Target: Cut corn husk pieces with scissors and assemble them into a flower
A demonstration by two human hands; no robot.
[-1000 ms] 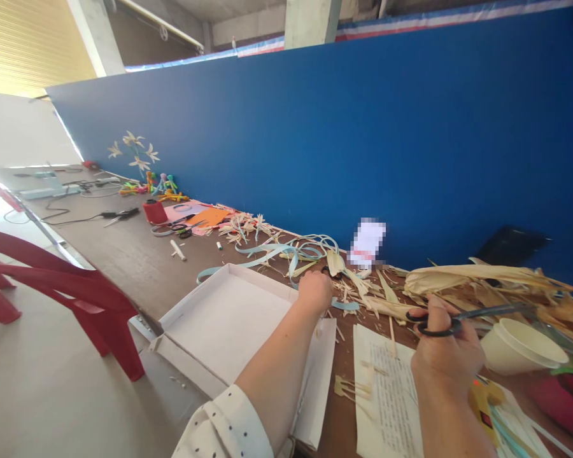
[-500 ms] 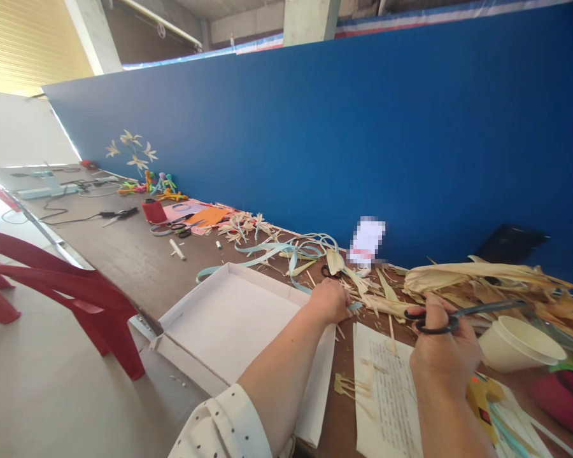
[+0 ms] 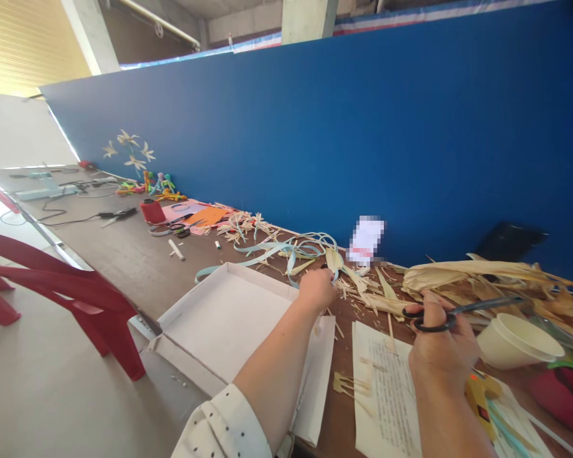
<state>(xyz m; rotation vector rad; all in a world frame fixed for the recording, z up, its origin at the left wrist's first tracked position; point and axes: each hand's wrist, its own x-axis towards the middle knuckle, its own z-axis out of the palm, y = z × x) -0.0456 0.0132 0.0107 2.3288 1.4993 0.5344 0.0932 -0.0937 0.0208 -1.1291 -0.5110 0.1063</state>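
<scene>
My right hand (image 3: 442,350) is closed round the black handles of a pair of scissors (image 3: 484,305), whose blades point to the right, away from the work. My left hand (image 3: 318,289) reaches over the white box lid to the strewn scraps, fingers curled and mostly hidden from me. A bit of light blue ribbon (image 3: 335,276) shows at its fingertips, and a dark scissor handle lies just behind it. More blue ribbon (image 3: 292,254) loops loosely across the table beyond. Pale dried corn husks (image 3: 439,277) lie in a heap behind my right hand.
A shallow white box (image 3: 239,318) sits at the table's front edge. A printed sheet (image 3: 382,381) lies between my forearms. Cream cups (image 3: 520,343) and a yellow tool (image 3: 480,397) are at the right. A phone leans on the blue partition (image 3: 410,127); a red chair (image 3: 100,305) stands left.
My left hand has moved left and slightly away from me, with the blue ribbon end still showing at its fingers. My right hand with the scissors has hardly moved.
</scene>
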